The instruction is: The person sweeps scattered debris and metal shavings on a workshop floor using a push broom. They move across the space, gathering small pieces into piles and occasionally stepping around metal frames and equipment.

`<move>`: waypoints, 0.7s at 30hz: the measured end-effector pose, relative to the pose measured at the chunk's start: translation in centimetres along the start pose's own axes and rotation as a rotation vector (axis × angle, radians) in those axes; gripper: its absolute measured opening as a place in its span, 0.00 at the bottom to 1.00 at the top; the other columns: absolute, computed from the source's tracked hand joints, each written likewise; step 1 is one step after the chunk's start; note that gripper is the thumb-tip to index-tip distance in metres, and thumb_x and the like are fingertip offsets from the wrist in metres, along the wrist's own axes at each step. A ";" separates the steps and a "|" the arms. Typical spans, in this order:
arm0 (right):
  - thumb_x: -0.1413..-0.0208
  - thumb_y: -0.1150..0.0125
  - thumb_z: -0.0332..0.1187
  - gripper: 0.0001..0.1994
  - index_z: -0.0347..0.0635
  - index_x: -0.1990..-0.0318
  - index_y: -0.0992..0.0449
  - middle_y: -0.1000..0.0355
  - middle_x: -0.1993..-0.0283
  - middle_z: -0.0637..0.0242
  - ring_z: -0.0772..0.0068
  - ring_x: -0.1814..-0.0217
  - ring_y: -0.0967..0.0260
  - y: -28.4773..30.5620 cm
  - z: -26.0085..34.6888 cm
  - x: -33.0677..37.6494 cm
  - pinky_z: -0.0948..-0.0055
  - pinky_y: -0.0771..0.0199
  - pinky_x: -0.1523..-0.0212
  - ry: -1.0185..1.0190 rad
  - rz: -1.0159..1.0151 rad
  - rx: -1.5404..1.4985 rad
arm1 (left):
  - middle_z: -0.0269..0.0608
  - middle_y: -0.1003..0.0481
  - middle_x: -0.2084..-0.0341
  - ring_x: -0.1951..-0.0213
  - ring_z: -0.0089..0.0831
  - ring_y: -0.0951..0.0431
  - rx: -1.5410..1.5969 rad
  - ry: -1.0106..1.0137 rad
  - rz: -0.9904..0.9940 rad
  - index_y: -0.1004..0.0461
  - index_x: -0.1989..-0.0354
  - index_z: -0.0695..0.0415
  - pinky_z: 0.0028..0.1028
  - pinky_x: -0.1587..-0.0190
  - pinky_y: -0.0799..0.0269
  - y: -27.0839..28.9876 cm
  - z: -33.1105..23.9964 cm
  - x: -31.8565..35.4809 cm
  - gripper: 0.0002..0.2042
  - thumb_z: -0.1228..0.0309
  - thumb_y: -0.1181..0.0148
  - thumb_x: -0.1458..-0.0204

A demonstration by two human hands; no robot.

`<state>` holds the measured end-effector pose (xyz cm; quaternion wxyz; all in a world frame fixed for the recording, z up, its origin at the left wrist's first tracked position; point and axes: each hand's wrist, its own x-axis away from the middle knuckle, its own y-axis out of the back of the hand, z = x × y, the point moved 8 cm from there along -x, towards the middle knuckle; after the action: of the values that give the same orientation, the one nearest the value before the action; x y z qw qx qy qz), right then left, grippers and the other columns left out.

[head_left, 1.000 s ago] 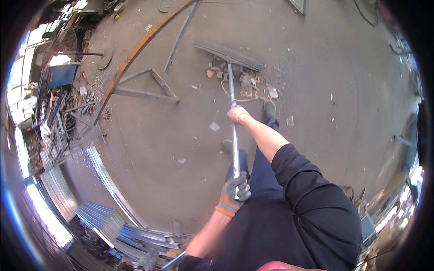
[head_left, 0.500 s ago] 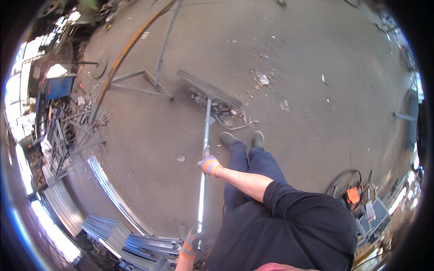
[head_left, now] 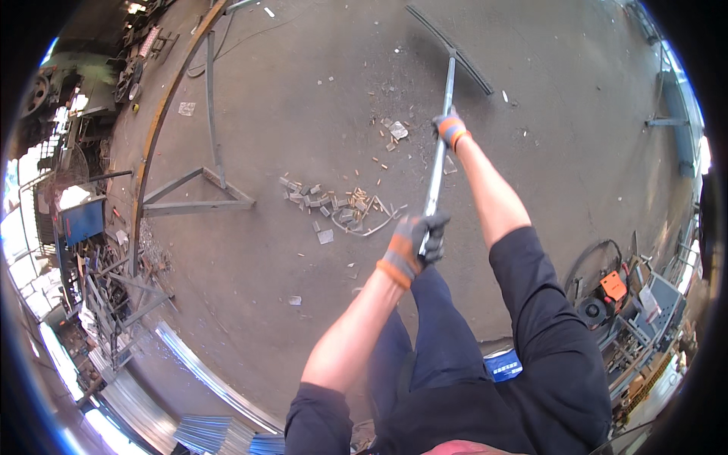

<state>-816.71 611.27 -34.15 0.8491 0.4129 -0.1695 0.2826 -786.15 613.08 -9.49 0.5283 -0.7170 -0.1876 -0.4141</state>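
Note:
A wide push broom with a long dark head and a silver metal pole reaches away from me toward the far side. My right hand, in a grey and orange work glove, is closed round the pole's upper part. Lower down, near its end, my left hand grips the same pole in a matching glove. To the left of the pole lies a loose heap of small metal offcuts with a bent strip. Whether the broom head touches the floor I cannot tell.
More scraps dot the concrete floor. On the left stand a grey metal frame and a long curved-looking yellowish beam, with a blue box beyond. Metal profiles lie lower left. An orange-and-black machine is at right.
The broom head has moved from behind the scrap heap to far right of it, uncovering the heap. Both hands have swung forward and right with the pole. My feet no longer show.

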 end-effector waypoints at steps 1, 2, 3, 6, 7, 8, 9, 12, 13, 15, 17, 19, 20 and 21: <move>0.44 0.39 0.32 0.22 0.42 0.42 0.34 0.23 0.65 0.58 0.59 0.67 0.24 -2.2 1.2 -0.8 0.61 0.23 0.68 0.250 0.201 0.472 | 0.26 0.37 0.85 0.88 0.17 0.39 0.061 0.010 0.005 0.30 0.68 0.55 0.22 0.84 0.41 -0.2 -0.3 -1.1 0.06 0.72 0.39 0.39; 0.44 0.40 0.32 0.15 0.41 0.49 0.24 0.21 0.61 0.56 0.57 0.62 0.21 -4.7 1.7 0.1 0.60 0.21 0.62 0.456 0.285 0.817 | 0.26 0.38 0.86 0.88 0.16 0.41 0.139 -0.029 0.080 0.30 0.69 0.54 0.22 0.84 0.42 -0.6 -0.5 -1.5 0.08 0.72 0.39 0.39; 0.45 0.41 0.31 0.12 0.40 0.58 0.15 0.18 0.55 0.54 0.55 0.55 0.18 -7.0 1.1 1.7 0.60 0.19 0.55 0.640 0.389 1.228 | 0.25 0.41 0.87 0.89 0.16 0.44 0.134 -0.026 0.054 0.30 0.68 0.55 0.21 0.84 0.45 0.5 0.5 -0.7 0.08 0.71 0.40 0.38; 0.41 0.45 0.34 0.13 0.42 0.56 0.15 0.18 0.54 0.52 0.50 0.52 0.19 -12.3 -1.1 10.4 0.57 0.18 0.56 0.442 0.428 1.056 | 0.24 0.41 0.87 0.89 0.17 0.45 0.136 0.050 -0.175 0.28 0.65 0.58 0.21 0.84 0.48 6.5 7.2 4.6 0.07 0.70 0.42 0.36; 0.41 0.45 0.34 0.15 0.39 0.53 0.16 0.20 0.50 0.47 0.48 0.51 0.19 -14.2 -1.1 14.6 0.56 0.18 0.56 0.495 0.485 1.040 | 0.24 0.42 0.87 0.89 0.17 0.45 0.213 0.052 -0.158 0.27 0.62 0.59 0.21 0.85 0.49 7.7 9.8 6.7 0.06 0.69 0.43 0.35; 0.42 0.45 0.34 0.17 0.36 0.49 0.18 0.24 0.45 0.40 0.48 0.49 0.19 -15.7 -0.7 18.6 0.57 0.18 0.54 0.487 0.487 0.966 | 0.24 0.43 0.87 0.89 0.17 0.45 0.278 0.061 -0.184 0.26 0.59 0.60 0.21 0.85 0.49 9.3 12.2 9.1 0.07 0.69 0.45 0.34; 0.41 0.45 0.33 0.19 0.35 0.46 0.20 0.28 0.40 0.35 0.48 0.46 0.21 -17.7 -0.5 22.7 0.57 0.18 0.52 0.477 0.601 0.911 | 0.24 0.44 0.88 0.88 0.18 0.44 0.292 0.037 -0.147 0.27 0.57 0.61 0.21 0.85 0.49 10.5 14.2 11.8 0.07 0.69 0.46 0.33; 0.44 0.41 0.33 0.15 0.38 0.53 0.16 0.22 0.48 0.42 0.48 0.47 0.20 -22.1 2.2 34.6 0.55 0.18 0.56 0.543 0.588 0.924 | 0.26 0.45 0.87 0.88 0.19 0.43 0.390 0.001 -0.164 0.28 0.53 0.62 0.22 0.84 0.48 14.4 18.9 21.1 0.08 0.71 0.49 0.33; 0.48 0.38 0.33 0.13 0.41 0.57 0.14 0.21 0.49 0.44 0.50 0.49 0.20 -23.2 3.2 38.0 0.55 0.18 0.57 0.519 0.584 0.790 | 0.26 0.45 0.87 0.87 0.20 0.43 0.394 0.021 -0.239 0.28 0.54 0.62 0.22 0.84 0.48 15.9 20.5 24.1 0.08 0.72 0.49 0.33; 0.53 0.34 0.32 0.14 0.42 0.57 0.14 0.20 0.51 0.46 0.49 0.52 0.19 -26.6 4.7 46.0 0.57 0.18 0.59 0.584 0.722 0.741 | 0.27 0.46 0.86 0.87 0.20 0.43 0.402 0.006 -0.283 0.27 0.54 0.62 0.23 0.83 0.48 17.5 22.7 30.2 0.07 0.72 0.49 0.33; 0.55 0.30 0.32 0.18 0.41 0.53 0.15 0.23 0.45 0.44 0.50 0.50 0.20 -29.8 5.3 53.1 0.58 0.18 0.55 0.546 0.827 0.743 | 0.26 0.46 0.86 0.86 0.20 0.44 0.397 0.002 -0.374 0.28 0.54 0.61 0.23 0.83 0.48 18.8 24.8 37.1 0.07 0.71 0.49 0.34; 0.53 0.33 0.31 0.14 0.39 0.57 0.14 0.21 0.51 0.42 0.48 0.54 0.18 -32.0 7.7 59.1 0.56 0.18 0.60 0.697 0.775 0.716 | 0.26 0.46 0.85 0.85 0.20 0.43 0.282 0.011 -0.554 0.28 0.54 0.61 0.23 0.82 0.47 20.2 25.7 42.8 0.08 0.71 0.48 0.34; 0.53 0.34 0.31 0.13 0.40 0.58 0.14 0.20 0.52 0.43 0.47 0.54 0.18 -33.2 8.6 61.4 0.57 0.18 0.60 0.742 0.888 0.649 | 0.26 0.47 0.85 0.85 0.19 0.43 0.168 0.016 -0.674 0.28 0.54 0.61 0.22 0.81 0.47 21.1 25.5 45.3 0.08 0.72 0.48 0.35; 0.53 0.34 0.30 0.12 0.39 0.61 0.14 0.20 0.51 0.43 0.48 0.55 0.18 -33.3 9.6 62.7 0.56 0.18 0.60 0.686 0.837 0.544 | 0.26 0.45 0.85 0.85 0.20 0.42 0.104 0.033 -0.586 0.28 0.54 0.62 0.23 0.82 0.46 20.8 24.6 46.3 0.07 0.73 0.48 0.36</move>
<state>-747.54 608.26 -15.84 0.5360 0.3985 0.0442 0.7429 -734.51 619.98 12.24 0.4253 -0.5973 -0.3992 -0.5504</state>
